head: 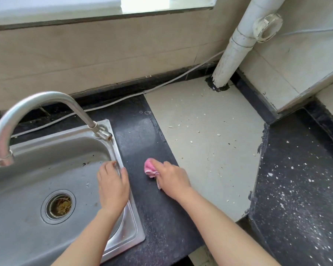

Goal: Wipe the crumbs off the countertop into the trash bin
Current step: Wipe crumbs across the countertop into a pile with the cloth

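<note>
A dark speckled stone countertop (146, 198) runs from a stainless steel sink (27, 189) on the left round to the right, broken in the middle by a pale beige tiled panel (210, 116). Small pale crumbs (217, 134) lie scattered over that panel, and more white specks dot the dark stone on the near right. Beige wall tiles (85, 54) rise behind, with a dark window ledge (85, 18) above them, a thin white cable (113, 101) trailing along the foot of the wall, and a thick white plastic pipe (236, 45) standing in the far right corner. A curved chrome faucet (37, 100) arches over the basin. The left hand (112, 187) rests on the sink's right rim, fingers straight and close together, thumb lying on the counter side. The right hand (171, 179) presses a bunched pink cloth (150, 167) onto the dark strip between sink and panel, fingers curled round it; their tips are hidden beneath the hand. The round sink drain (59, 206) holds brownish matter too blurred to identify. The countertop's near edge and right end are cut off by the frame.
</note>
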Demonstrator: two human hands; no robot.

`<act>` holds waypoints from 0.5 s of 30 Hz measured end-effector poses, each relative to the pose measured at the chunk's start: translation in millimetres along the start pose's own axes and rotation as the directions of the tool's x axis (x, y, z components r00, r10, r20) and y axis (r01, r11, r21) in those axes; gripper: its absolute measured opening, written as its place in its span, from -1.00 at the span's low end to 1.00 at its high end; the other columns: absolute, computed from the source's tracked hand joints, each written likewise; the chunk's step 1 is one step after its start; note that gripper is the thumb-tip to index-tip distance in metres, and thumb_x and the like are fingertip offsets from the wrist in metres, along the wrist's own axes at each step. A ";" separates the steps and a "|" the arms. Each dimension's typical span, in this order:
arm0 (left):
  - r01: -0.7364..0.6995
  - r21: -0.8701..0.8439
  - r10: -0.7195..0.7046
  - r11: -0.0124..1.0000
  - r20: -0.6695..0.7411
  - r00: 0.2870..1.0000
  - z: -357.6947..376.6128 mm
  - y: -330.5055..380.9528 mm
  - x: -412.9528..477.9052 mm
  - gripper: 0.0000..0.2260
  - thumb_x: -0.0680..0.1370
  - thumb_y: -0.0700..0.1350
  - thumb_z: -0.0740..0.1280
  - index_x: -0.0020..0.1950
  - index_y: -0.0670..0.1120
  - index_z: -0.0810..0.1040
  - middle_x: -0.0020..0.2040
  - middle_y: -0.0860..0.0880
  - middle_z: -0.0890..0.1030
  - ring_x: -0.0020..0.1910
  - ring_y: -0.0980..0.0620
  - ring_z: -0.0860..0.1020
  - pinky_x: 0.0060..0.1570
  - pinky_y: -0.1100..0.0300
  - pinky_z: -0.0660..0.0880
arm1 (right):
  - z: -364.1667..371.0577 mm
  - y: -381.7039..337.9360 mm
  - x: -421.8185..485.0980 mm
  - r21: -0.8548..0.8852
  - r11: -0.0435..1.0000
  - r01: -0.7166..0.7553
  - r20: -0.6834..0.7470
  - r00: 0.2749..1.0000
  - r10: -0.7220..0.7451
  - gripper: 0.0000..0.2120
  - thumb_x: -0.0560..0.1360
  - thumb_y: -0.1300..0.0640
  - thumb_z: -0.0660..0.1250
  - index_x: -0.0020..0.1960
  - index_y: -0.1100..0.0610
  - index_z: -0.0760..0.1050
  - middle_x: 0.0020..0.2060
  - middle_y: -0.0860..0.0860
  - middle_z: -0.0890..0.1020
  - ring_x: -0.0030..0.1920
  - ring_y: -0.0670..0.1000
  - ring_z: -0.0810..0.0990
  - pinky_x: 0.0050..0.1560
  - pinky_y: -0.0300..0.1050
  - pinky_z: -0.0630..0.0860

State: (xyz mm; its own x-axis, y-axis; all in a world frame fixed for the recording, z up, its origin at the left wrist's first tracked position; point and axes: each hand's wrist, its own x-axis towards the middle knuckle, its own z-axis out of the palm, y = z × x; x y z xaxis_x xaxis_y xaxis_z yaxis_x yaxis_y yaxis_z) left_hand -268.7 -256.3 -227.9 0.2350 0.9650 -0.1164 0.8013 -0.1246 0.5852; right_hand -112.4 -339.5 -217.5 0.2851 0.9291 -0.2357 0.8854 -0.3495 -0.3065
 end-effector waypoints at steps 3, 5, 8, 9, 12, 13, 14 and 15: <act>0.037 0.047 -0.038 0.998 0.027 0.999 11.0 13.1 11.6 -0.55 0.61 -0.11 0.18 0.44 -0.30 0.24 0.45 -0.27 0.25 0.43 -0.22 0.17 0.42 -0.05 0.09 | -20.4 52.5 11.0 -0.032 0.974 -0.226 -0.071 0.972 0.223 -0.60 0.59 0.14 0.17 0.38 -0.16 0.27 -0.05 0.09 0.61 -0.16 0.11 0.62 -0.23 -0.07 0.52; 0.037 0.056 -0.039 0.998 0.019 0.999 18.1 18.8 17.8 -0.51 0.62 -0.10 0.16 0.48 -0.29 0.17 0.49 -0.26 0.20 0.46 -0.22 0.14 0.43 -0.06 0.06 | -38.5 82.4 18.4 0.046 0.894 -0.445 -0.100 0.889 0.447 -0.51 0.53 0.22 0.20 0.39 -0.14 0.28 -0.03 0.09 0.64 -0.10 0.13 0.63 -0.18 -0.08 0.48; 0.063 0.039 -0.062 0.997 -0.026 0.998 26.2 23.8 29.2 -0.51 0.62 -0.11 0.15 0.50 -0.27 0.15 0.50 -0.24 0.20 0.46 -0.22 0.15 0.43 -0.09 0.06 | -54.8 97.9 31.9 0.183 0.791 -0.583 -0.120 0.786 0.607 -0.46 0.49 0.22 0.18 0.42 -0.11 0.22 -0.13 0.04 0.70 -0.07 0.14 0.64 -0.09 -0.06 0.49; 0.076 0.025 -0.075 0.997 -0.043 0.996 28.2 24.4 32.1 -0.52 0.62 -0.12 0.14 0.50 -0.26 0.16 0.49 -0.23 0.21 0.46 -0.21 0.15 0.42 -0.10 0.06 | -56.6 89.6 35.3 0.222 0.817 -0.533 -0.136 0.812 0.567 -0.44 0.50 0.20 0.17 0.44 -0.14 0.19 -0.20 0.01 0.70 -0.13 0.11 0.64 -0.11 -0.09 0.49; 0.095 -0.022 -0.097 0.995 -0.107 0.990 35.3 23.1 38.0 -0.55 0.61 -0.17 0.16 0.48 -0.23 0.21 0.48 -0.21 0.25 0.44 -0.21 0.19 0.40 -0.11 0.09 | -47.4 41.0 49.0 0.292 0.928 -0.231 -0.112 0.956 0.273 -0.42 0.55 0.12 0.15 0.50 -0.24 0.12 -0.19 0.00 0.68 -0.21 0.06 0.58 -0.09 -0.12 0.52; 0.096 -0.036 -0.100 0.995 -0.127 0.987 37.3 21.1 39.0 -0.56 0.61 -0.18 0.16 0.48 -0.22 0.23 0.47 -0.21 0.27 0.44 -0.20 0.20 0.40 -0.11 0.09 | -38.5 23.1 55.6 0.269 0.955 -0.128 -0.086 0.984 0.156 -0.42 0.55 0.10 0.15 0.50 -0.25 0.11 -0.12 0.05 0.66 -0.16 0.11 0.59 -0.04 -0.06 0.53; 0.099 -0.046 -0.104 0.994 -0.141 0.985 38.9 19.2 39.6 -0.57 0.60 -0.20 0.16 0.47 -0.21 0.24 0.47 -0.19 0.28 0.44 -0.19 0.20 0.39 -0.11 0.10 | -29.5 6.0 62.1 0.229 0.973 -0.031 -0.063 0.997 0.047 -0.44 0.55 0.09 0.14 0.50 -0.25 0.14 -0.07 0.11 0.64 -0.10 0.17 0.60 -0.02 0.01 0.51; 0.103 -0.056 -0.110 0.993 -0.148 0.983 40.1 17.5 40.0 -0.58 0.60 -0.20 0.15 0.47 -0.20 0.25 0.46 -0.18 0.29 0.44 -0.17 0.21 0.39 -0.11 0.10 | -23.3 -8.2 68.4 0.183 0.982 0.050 -0.043 0.998 -0.043 -0.46 0.55 0.09 0.15 0.49 -0.22 0.18 -0.04 0.16 0.62 -0.07 0.23 0.60 -0.03 0.06 0.49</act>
State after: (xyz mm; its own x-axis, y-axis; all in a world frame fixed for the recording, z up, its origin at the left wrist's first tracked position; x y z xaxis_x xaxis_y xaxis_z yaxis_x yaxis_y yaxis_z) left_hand -223.2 -229.0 -254.4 0.0615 0.9963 -0.0597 0.7893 -0.0119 0.6139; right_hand -91.5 -270.3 -209.6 0.2619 0.9477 -0.1824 0.8166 -0.3184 -0.4814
